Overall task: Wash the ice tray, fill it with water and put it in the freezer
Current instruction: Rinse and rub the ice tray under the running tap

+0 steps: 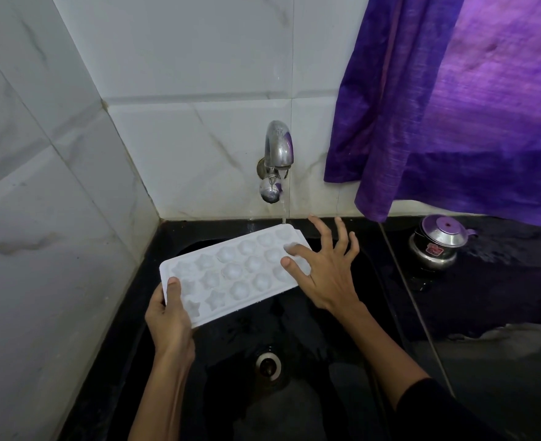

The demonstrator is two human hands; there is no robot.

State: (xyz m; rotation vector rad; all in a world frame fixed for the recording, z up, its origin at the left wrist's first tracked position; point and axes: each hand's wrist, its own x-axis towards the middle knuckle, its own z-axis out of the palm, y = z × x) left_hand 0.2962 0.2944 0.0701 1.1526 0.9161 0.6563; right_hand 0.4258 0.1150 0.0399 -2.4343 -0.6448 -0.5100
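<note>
A white ice tray (231,275) with round and star-shaped cells hangs tilted over the black sink (294,393). My left hand (168,316) grips its near left corner, thumb on top. My right hand (323,265) is spread open, its thumb and forefinger touching cells at the tray's right end. A thin stream of water falls from the metal tap (278,151) onto the tray's far right corner.
The sink drain (268,366) lies below the tray. A small steel pot with a lid (438,243) stands on the wet black counter at right. A purple curtain (453,106) hangs over the counter. White tiled walls close the left and back.
</note>
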